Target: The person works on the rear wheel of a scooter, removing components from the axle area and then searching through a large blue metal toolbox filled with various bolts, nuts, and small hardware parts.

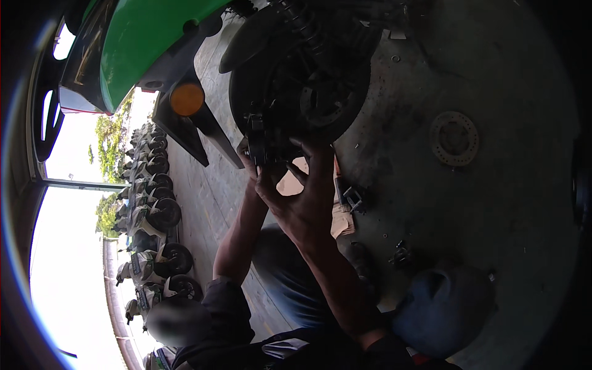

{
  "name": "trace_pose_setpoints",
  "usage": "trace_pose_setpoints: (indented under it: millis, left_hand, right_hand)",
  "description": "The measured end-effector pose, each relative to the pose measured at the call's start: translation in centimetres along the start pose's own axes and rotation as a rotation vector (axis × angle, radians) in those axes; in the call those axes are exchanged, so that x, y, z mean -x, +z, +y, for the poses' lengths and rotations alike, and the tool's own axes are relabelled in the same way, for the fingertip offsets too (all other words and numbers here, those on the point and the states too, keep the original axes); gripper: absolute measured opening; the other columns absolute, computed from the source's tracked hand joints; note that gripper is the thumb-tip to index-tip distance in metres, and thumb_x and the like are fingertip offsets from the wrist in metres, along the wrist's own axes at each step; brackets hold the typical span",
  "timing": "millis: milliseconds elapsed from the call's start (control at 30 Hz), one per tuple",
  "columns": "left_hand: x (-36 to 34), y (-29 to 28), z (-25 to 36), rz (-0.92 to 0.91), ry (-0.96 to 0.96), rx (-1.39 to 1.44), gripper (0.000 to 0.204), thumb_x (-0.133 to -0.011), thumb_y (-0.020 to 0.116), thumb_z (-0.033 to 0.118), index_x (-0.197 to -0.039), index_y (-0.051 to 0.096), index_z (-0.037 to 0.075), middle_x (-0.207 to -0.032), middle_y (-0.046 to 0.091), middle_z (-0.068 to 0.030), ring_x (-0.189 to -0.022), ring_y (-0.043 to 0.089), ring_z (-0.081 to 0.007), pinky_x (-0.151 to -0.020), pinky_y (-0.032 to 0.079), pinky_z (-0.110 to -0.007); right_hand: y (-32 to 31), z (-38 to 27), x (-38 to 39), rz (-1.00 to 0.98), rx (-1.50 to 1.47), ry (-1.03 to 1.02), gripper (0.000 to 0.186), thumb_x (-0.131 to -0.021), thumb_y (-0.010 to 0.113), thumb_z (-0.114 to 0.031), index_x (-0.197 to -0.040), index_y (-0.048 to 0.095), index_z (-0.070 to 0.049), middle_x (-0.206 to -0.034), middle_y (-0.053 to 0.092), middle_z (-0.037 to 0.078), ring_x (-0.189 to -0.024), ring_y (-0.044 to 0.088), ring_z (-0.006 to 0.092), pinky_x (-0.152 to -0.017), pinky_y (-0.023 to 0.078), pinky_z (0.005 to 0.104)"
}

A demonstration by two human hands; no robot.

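A black scooter wheel (333, 80) with a spring shock absorber (299, 28) stands at top centre, beside a green body panel (142, 37) with a round orange reflector (187, 99). At the wheel's lower left is a black caliper-like part (256, 139). My left hand (248, 160) has its fingers closed round that part's left side, partly hidden behind my right hand. My right hand (293, 191) curls its thumb and fingers at the part's lower right, against the wheel's lower edge.
A perforated metal disc (462, 126) lies on the floor at right. Tan cardboard (342, 225), metal parts (353, 198) and another small assembly (399, 253) lie nearer my right arm. A long row of parked scooters (163, 213) lines the bright opening at left.
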State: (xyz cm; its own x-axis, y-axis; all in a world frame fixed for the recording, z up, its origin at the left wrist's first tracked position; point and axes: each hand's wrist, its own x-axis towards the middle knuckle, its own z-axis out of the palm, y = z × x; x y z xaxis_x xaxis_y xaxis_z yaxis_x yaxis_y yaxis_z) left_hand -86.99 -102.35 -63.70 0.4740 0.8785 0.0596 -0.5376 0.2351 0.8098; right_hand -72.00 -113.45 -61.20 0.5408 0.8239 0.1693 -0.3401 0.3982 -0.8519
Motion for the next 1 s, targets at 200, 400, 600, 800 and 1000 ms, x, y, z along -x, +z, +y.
trace_pose_setpoints:
  millis: [200, 400, 600, 800, 1000]
  left_hand:
    - [0.2, -1.7, -1.0, 0.055, 0.012, -0.055, 0.05, -0.101, 0.049, 0.048, -0.125, 0.062, 0.006, -0.111, 0.068, -0.0097, -0.1, 0.07, -0.0229, -0.083, 0.061, -0.038]
    - [0.2, -1.9, -0.9, 0.14, 0.053, -0.208, 0.043, -0.103, 0.054, 0.044, -0.121, 0.063, 0.006, -0.106, 0.068, -0.0067, -0.092, 0.07, -0.0192, -0.076, 0.063, -0.034]
    - [-0.1, -3.6, -1.0, 0.019, 0.043, -0.07, 0.048, -0.089, 0.05, 0.036, -0.121, 0.066, 0.005, -0.111, 0.072, -0.0118, -0.098, 0.071, -0.0285, -0.086, 0.061, -0.045]
    - [-0.5, -3.6, -0.5, 0.049, -0.046, -0.163, 0.055, -0.088, 0.053, 0.036, -0.132, 0.061, 0.004, -0.121, 0.069, -0.0137, -0.106, 0.069, -0.0282, -0.093, 0.057, -0.043]
    - [0.0, -2.6, -0.6, 0.124, -0.061, -0.381, 0.061, -0.086, 0.053, 0.042, -0.133, 0.061, 0.003, -0.121, 0.069, -0.0116, -0.109, 0.067, -0.0257, -0.096, 0.054, -0.039]
  right_hand:
    - [0.8, 0.9, 0.4, 0.078, 0.132, -0.035, 0.06, -0.083, 0.082, -0.007, -0.135, 0.051, -0.007, -0.126, 0.051, 0.013, -0.118, 0.058, 0.0262, -0.084, 0.061, 0.0413]
    - [1.0, 1.6, 0.3, 0.081, 0.049, -0.014, 0.056, -0.083, 0.078, 0.0, -0.134, 0.054, -0.008, -0.125, 0.05, 0.012, -0.116, 0.059, 0.0246, -0.082, 0.062, 0.0377]
    - [1.1, 2.6, 0.1, 0.056, -0.028, 0.005, 0.055, -0.084, 0.078, 0.0, -0.133, 0.055, -0.008, -0.125, 0.049, 0.012, -0.116, 0.058, 0.0223, -0.083, 0.062, 0.035]
    - [0.6, 2.6, -0.6, 0.112, -0.109, 0.161, 0.046, -0.087, 0.078, -0.009, -0.126, 0.055, -0.002, -0.121, 0.054, 0.012, -0.11, 0.061, 0.0219, -0.085, 0.061, 0.0368]
    - [-0.2, 2.4, -1.0, 0.218, -0.144, 0.228, 0.025, -0.088, 0.069, -0.003, -0.111, 0.061, 0.002, -0.104, 0.067, 0.012, -0.095, 0.067, 0.017, -0.082, 0.057, 0.032]
